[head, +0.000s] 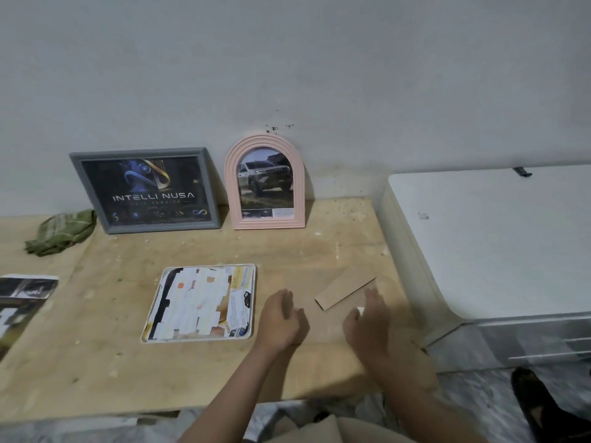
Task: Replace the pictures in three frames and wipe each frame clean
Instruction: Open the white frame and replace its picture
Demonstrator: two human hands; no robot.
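L hand point(283, 318) and R hand point(367, 318) hover over plywood table point(96, 362), fingers relaxed, holding nothing. White frame point(254, 302) lies face-down just left of L hand. Cardboard backing piece point(345, 287) beyond R hand. Grey frame point(74, 164) and pink arched frame point(231, 187) lean on wall, farther back-left. Green cloth point(62, 231) far left.

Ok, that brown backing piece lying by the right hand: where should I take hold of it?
Pinch the brown backing piece at its near, lower-left end, coming from the front with the right hand. It lies flat and slanted on the table, so probably lift that edge first.
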